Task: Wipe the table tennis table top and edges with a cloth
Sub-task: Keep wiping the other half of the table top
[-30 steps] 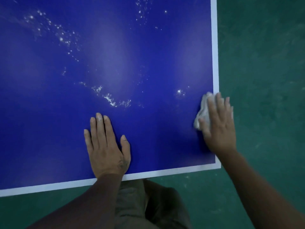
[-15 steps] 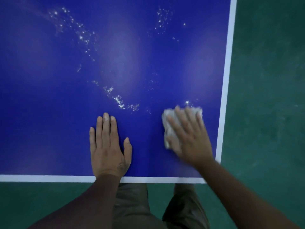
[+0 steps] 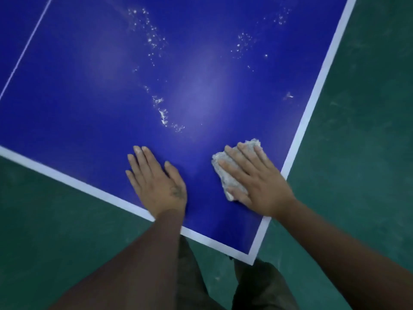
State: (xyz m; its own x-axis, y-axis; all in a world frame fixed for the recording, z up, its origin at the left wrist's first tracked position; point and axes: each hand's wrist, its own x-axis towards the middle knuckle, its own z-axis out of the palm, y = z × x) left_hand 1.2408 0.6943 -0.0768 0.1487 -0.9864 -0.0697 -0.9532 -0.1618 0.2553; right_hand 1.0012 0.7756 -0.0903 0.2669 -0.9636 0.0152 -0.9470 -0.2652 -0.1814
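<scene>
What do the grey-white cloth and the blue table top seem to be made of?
Crumpled grey-white cloth: probably soft fibrous fabric, matte, judging by its fuzzy, lumpy edges. Blue table tennis table top: seemingly hard painted board, satin finish, given soft glare patches and crisp white border.

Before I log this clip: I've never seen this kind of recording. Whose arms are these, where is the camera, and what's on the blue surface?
No machine here: a person wears one camera on the head, looking down at their own hands. The left hand lies flat on the blue table tennis table, holding nothing. The right hand presses a crumpled whitish cloth against the top near the corner. White specks are scattered farther up. Green floor surrounds the table.
</scene>
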